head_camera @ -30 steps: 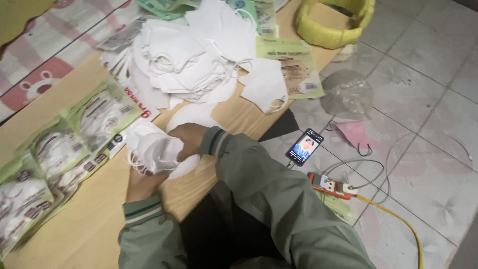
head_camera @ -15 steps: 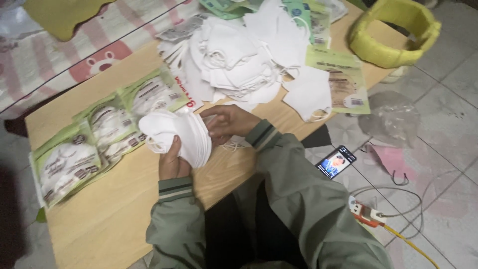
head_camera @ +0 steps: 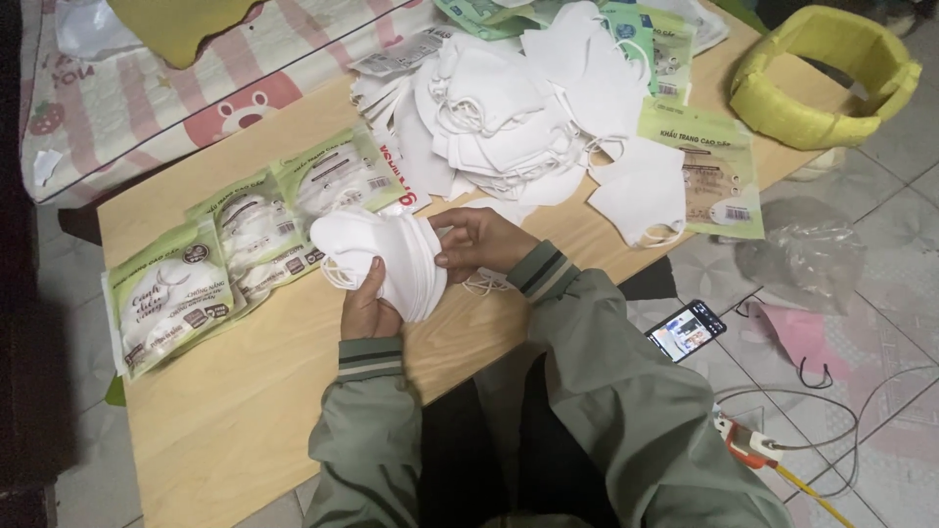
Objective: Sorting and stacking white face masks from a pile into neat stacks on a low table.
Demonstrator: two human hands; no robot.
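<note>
1. White stack of face masks (head_camera: 386,259) sits between our hands, above the wooden table (head_camera: 245,411).
2. Left hand (head_camera: 367,311) clamps the stack's lower edge; right hand (head_camera: 479,242) fingers pinch its side.
3. We judge it light, soft, prone to fanning; best gripped across the folded edges.
4. Green pouches (head_camera: 171,298) lie left, each holding masks; loose masks (head_camera: 509,117) are piled beyond; the yellow basket (head_camera: 827,83) contents are unseen.

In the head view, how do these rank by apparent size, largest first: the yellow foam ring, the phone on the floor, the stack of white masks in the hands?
1. yellow foam ring
2. stack of white masks
3. phone
The ring lies farther from the camera, so its lead is real.
</note>
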